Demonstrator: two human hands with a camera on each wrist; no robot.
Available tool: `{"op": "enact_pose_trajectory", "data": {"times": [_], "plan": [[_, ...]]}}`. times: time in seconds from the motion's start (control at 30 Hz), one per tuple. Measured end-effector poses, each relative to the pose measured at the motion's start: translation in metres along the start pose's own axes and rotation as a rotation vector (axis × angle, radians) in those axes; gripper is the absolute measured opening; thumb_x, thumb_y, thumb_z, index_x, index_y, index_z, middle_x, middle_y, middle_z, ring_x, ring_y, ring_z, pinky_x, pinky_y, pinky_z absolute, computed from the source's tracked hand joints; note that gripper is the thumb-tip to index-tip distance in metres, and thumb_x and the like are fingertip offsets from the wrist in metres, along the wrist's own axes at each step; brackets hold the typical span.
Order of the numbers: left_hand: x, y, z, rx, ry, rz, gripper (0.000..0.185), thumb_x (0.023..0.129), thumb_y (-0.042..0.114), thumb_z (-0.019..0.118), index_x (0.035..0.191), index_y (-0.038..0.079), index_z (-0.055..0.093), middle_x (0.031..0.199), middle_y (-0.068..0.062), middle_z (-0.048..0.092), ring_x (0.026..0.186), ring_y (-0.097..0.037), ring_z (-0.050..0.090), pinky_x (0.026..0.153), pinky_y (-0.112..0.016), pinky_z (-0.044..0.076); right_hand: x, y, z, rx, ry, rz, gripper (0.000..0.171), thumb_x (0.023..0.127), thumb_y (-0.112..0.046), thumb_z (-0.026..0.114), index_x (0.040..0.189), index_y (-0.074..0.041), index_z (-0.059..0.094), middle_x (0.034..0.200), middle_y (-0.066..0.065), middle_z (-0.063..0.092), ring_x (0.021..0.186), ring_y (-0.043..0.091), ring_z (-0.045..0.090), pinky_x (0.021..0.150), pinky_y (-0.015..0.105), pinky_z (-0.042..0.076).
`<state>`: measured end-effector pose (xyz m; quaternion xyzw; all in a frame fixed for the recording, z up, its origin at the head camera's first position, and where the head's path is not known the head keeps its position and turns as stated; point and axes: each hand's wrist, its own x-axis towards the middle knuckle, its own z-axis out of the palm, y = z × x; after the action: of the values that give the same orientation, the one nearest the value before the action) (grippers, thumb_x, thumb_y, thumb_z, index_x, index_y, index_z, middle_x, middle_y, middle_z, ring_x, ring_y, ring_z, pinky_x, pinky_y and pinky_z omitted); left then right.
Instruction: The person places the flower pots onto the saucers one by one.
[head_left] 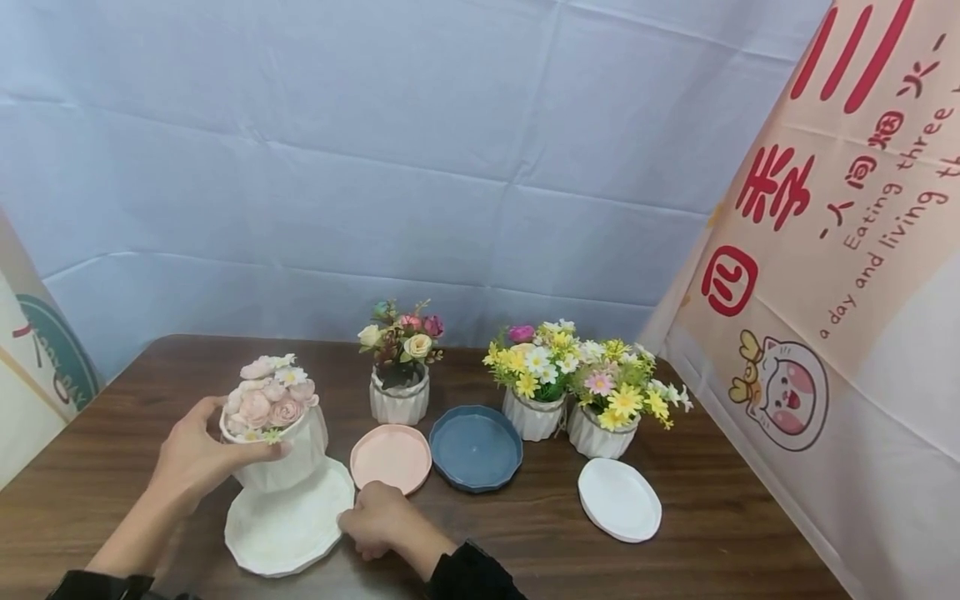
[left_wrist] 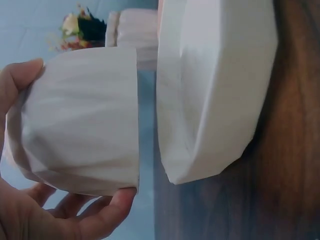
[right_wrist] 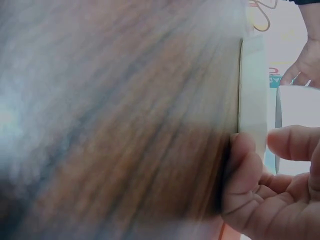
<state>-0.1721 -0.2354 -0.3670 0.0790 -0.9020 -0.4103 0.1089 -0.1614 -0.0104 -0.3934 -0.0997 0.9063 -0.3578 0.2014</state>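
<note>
My left hand [head_left: 197, 454] grips a white ribbed flower pot [head_left: 288, 454] filled with pale pink artificial roses [head_left: 272, 404]. In the left wrist view the pot [left_wrist: 85, 125] hangs just above a large white saucer [left_wrist: 225, 95], with a narrow gap between its base and the rim. Thumb and fingers lie on opposite sides of the pot. At the right edge of this saucer [head_left: 281, 537] my right hand [head_left: 386, 521] pinches the rim. The right wrist view shows the saucer's side [right_wrist: 253, 90] between the thumb and curled fingers of that hand [right_wrist: 275, 185].
Behind stands a pot of mixed roses [head_left: 400, 396]. A pink saucer [head_left: 391, 458] and a blue saucer [head_left: 476, 448] lie mid-table. Two pots of yellow and white flowers [head_left: 534, 417] [head_left: 602, 432] stand right, near a small white saucer [head_left: 619, 500]. Cloth [head_left: 810, 333] hangs along the right.
</note>
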Motion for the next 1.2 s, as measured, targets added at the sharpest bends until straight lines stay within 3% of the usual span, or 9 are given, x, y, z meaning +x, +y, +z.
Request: {"op": "enact_pose_trajectory", "data": {"times": [0.23,0.47,0.67,1.2], "plan": [[-0.015,0.007,0.0,-0.049,-0.072,0.034,0.089,0.058,0.04,0.088,0.123,0.0,0.044,0.098,-0.015,0.059,0.084,-0.023,0.054,0.062,-0.031,0.046,0.001,0.001,0.001,0.016,-0.004,-0.009,0.028,0.083,-0.011,0.055,0.056,-0.006,0.049,0.041,0.001,0.046,0.034,0.011,0.043,0.036,0.021,0.035],[-0.029,0.009,0.001,-0.004,-0.092,0.066,0.088,0.055,0.038,0.089,0.122,0.001,0.045,0.097,-0.012,0.06,0.084,-0.022,0.055,0.064,-0.032,0.044,0.002,0.003,0.0,0.044,-0.016,-0.031,0.027,0.084,-0.008,0.053,0.058,-0.005,0.049,0.043,0.002,0.048,0.035,0.012,0.046,0.037,0.023,0.04],[-0.04,0.008,0.004,-0.068,-0.13,0.039,0.087,0.057,0.035,0.089,0.124,0.003,0.043,0.099,-0.011,0.058,0.084,-0.019,0.054,0.064,-0.029,0.045,0.001,0.003,-0.002,0.072,-0.025,-0.046,0.026,0.083,-0.005,0.051,0.056,-0.004,0.05,0.042,0.002,0.049,0.035,0.013,0.047,0.037,0.025,0.043],[-0.049,0.003,0.016,-0.012,-0.158,0.054,0.088,0.052,0.036,0.09,0.119,0.002,0.045,0.102,-0.01,0.057,0.083,-0.019,0.053,0.066,-0.028,0.044,0.002,0.003,-0.002,0.095,-0.029,-0.026,0.027,0.084,-0.006,0.053,0.058,-0.004,0.049,0.044,0.003,0.049,0.036,0.013,0.047,0.038,0.026,0.045]]}}
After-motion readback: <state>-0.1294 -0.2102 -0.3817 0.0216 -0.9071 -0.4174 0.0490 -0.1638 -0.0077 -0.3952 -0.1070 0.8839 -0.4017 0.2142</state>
